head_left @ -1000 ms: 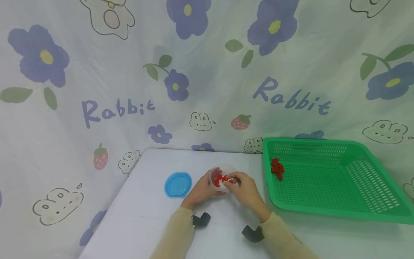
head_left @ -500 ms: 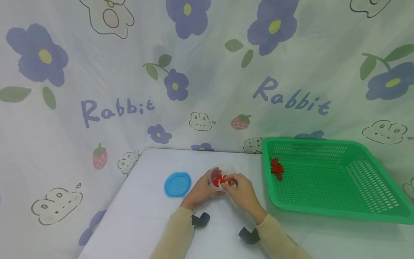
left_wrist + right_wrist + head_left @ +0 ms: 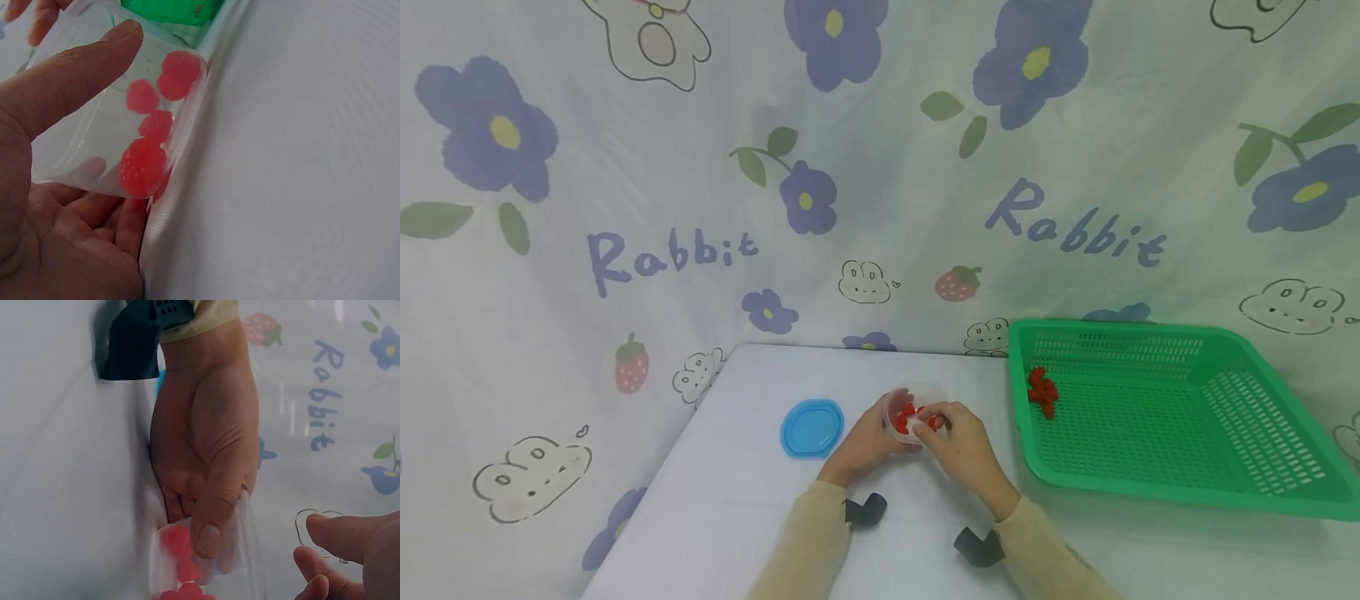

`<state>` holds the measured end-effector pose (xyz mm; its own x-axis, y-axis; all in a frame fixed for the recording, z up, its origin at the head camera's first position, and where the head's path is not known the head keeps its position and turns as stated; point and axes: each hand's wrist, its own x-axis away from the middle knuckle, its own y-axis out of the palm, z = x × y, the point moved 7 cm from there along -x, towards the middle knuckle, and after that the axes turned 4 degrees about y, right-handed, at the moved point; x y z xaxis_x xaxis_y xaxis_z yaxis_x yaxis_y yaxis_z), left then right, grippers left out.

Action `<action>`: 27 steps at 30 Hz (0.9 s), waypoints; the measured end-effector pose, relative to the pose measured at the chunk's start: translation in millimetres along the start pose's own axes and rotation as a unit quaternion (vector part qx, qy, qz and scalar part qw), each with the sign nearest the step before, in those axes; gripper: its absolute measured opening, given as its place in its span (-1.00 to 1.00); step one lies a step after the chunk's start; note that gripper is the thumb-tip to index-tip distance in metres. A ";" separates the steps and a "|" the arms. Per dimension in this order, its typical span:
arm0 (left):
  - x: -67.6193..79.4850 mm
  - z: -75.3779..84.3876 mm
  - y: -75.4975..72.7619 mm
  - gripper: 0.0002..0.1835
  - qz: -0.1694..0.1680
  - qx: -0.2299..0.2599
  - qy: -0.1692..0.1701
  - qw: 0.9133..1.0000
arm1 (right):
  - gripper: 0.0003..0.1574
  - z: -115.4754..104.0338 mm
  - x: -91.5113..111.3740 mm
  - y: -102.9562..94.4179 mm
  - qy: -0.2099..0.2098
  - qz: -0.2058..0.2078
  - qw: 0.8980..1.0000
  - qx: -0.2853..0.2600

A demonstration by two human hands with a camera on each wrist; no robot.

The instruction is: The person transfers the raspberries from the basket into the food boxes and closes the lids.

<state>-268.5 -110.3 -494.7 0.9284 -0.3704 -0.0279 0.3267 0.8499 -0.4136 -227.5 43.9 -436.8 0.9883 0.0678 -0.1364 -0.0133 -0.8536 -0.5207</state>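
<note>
My left hand [image 3: 868, 437] grips a clear plastic tub [image 3: 889, 418] around its side, thumb lying along the wall. Several red raspberries [image 3: 142, 167] rest near the tub's bottom, seen through its wall in the left wrist view. My right hand [image 3: 966, 437] is over the tub's mouth, fingertips just inside the rim. In the right wrist view a gap shows between that hand's thumb [image 3: 340, 534] and fingers, with nothing in it. To the left of the tub a blue lid [image 3: 812, 427] lies flat on the white table.
A large green basket [image 3: 1150, 492] stands on the right, with a small cluster of red raspberries [image 3: 1042, 392] by its left wall. Dark wrist mounts [image 3: 979, 547] stick out from both sleeves. A patterned curtain [image 3: 880, 208] hangs behind the table.
My right hand has shifted slightly left over the tub. The raspberry that was between its fingertips has been let go into the tub. The left hand stays in place.
</note>
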 end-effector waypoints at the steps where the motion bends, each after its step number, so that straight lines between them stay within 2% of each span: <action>1: 0.0 -0.1 0.1 0.02 0.000 0.001 0.000 1.000 | -0.78 -0.6 0.2 -0.5 -0.002 -0.001 1.000 -0.001; 9: 0.8 0.0 0.4 0.01 -0.001 0.005 -0.009 1.000 | -0.80 -10.5 0.9 -8.3 -0.018 -0.004 1.000 -0.006; 19: -0.2 -0.6 0.8 0.03 0.002 -0.002 -0.014 1.000 | -0.79 -28.7 3.0 -36.6 -0.047 0.024 0.999 -0.003; 27: -1.3 -4.3 1.4 0.05 0.002 -0.013 -0.030 0.999 | -0.76 -31.6 -1.1 -61.8 -0.042 0.024 0.999 -0.001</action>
<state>-270.0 -110.2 -499.2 0.9388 -0.3435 0.0246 0.3192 0.8412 -0.4364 -223.0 80.2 -377.9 0.9702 0.0692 -0.2322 -0.0608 -0.8580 -0.5100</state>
